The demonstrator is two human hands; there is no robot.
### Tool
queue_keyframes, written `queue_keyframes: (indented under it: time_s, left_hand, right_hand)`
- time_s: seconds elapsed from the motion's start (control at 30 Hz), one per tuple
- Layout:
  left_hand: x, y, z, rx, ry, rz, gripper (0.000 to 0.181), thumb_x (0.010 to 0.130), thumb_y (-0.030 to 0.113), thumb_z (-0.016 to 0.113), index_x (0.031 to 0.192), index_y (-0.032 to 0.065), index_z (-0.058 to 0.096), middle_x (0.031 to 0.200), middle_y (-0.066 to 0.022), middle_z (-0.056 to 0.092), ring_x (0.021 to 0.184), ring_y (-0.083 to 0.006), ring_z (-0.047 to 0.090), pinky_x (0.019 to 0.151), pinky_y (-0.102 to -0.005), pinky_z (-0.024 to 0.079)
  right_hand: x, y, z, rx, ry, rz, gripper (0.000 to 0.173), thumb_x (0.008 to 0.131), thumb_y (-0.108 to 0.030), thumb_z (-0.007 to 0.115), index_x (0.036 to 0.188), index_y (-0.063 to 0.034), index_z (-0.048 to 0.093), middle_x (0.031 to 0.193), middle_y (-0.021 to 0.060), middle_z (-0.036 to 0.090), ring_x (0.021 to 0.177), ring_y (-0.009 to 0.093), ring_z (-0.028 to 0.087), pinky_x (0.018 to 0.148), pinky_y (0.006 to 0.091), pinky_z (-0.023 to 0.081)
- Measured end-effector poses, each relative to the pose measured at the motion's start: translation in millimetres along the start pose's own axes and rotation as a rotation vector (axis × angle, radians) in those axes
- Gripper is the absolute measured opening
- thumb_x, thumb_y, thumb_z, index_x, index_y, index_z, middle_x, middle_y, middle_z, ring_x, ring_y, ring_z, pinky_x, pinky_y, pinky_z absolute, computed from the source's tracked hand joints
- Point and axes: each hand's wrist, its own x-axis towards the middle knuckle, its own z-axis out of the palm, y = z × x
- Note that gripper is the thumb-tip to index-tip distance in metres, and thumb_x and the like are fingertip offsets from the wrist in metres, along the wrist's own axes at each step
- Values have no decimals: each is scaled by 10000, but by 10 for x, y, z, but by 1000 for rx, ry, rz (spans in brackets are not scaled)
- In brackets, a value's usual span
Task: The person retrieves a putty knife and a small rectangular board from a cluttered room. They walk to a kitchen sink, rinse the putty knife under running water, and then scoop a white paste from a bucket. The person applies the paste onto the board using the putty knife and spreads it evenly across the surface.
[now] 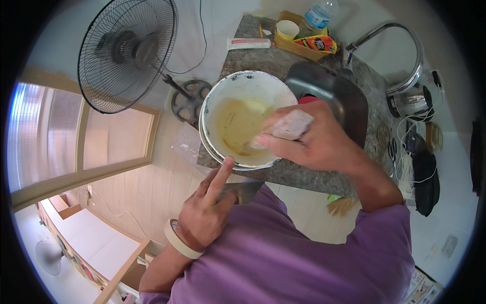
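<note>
A white bucket (246, 85), nested in a second one, stands at the counter's left edge with a yellowish liquid (239, 121) in the bottom. My right hand (311, 140) is closed around a whitish, blocky tool handle (292, 125). The tool's lower end, blurred, reaches down into the liquid. My left hand (207, 209) touches the bucket's near rim with an outstretched finger. Its thumb lies over a flat grey metal blade (250, 190), which it appears to hold; the blade's handle is hidden. Around my left wrist hangs a roll of masking tape (184, 243).
Right of the bucket is a steel sink (322, 81) under a curved faucet (414, 53). A box (300, 48) with a cup and water bottle stands behind. A standing fan (129, 53) is at left; a kettle (410, 100) and cables (404, 167) are at right.
</note>
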Motion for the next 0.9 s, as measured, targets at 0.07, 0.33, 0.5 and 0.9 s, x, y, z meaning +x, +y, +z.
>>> queue_keyframes:
  time_s: [0.07, 0.33, 0.5, 0.9]
  left_hand:
    - [-13, -5, 9, 6, -2, -11, 249, 692, -15, 722, 933, 52, 727, 1551, -200, 431, 1203, -328, 638, 855, -367, 614]
    - [-1, 6, -21, 5, -34, -36, 282, 662, -23, 727, 934, 49, 741, 1551, -208, 426, 1170, -334, 653, 849, -370, 618]
    - [13, 13, -20, 15, -33, -32, 266, 666, -16, 733, 924, 50, 742, 1550, -205, 429, 1169, -332, 654, 846, -372, 618]
    - [14, 55, -4, 24, -6, -32, 279, 660, -10, 745, 932, 54, 745, 1551, -213, 430, 1101, -319, 687, 784, -371, 621]
  right_hand:
    - [86, 71, 138, -4, 152, -97, 303, 899, -305, 751, 882, -3, 739, 708, 132, 713, 593, 224, 682, 570, 349, 512]
    - [225, 275, 24, -74, 313, -82, 175, 896, -171, 766, 939, -1, 758, 790, 97, 743, 723, 160, 698, 668, 294, 545]
    - [136, 325, 191, 46, 257, -185, 285, 898, -307, 761, 852, -28, 730, 699, 135, 694, 610, 282, 692, 583, 377, 533]
    - [116, 197, -35, -99, 275, -262, 320, 882, -362, 761, 907, -43, 736, 790, 150, 707, 693, 339, 685, 646, 404, 537]
